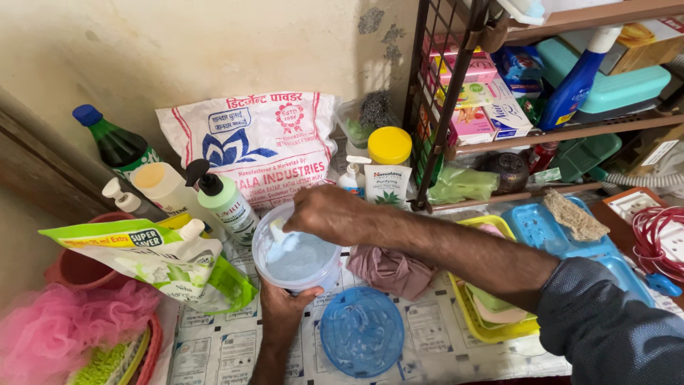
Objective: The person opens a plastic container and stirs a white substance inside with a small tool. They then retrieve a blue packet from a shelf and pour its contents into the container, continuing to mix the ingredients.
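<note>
There is just one camera, worn on the person's head, and it looks down and forward at the surface (235,349) from close up. The hands come in from the bottom and the right edge and sit near the middle of the view. Past them the camera faces a wall (214,50) at the back, and a shelf (570,132) fills the top right corner.

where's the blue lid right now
In the head view, the blue lid lies flat on the printed sheet, bottom centre, just right of the left hand and below the tub.
</note>
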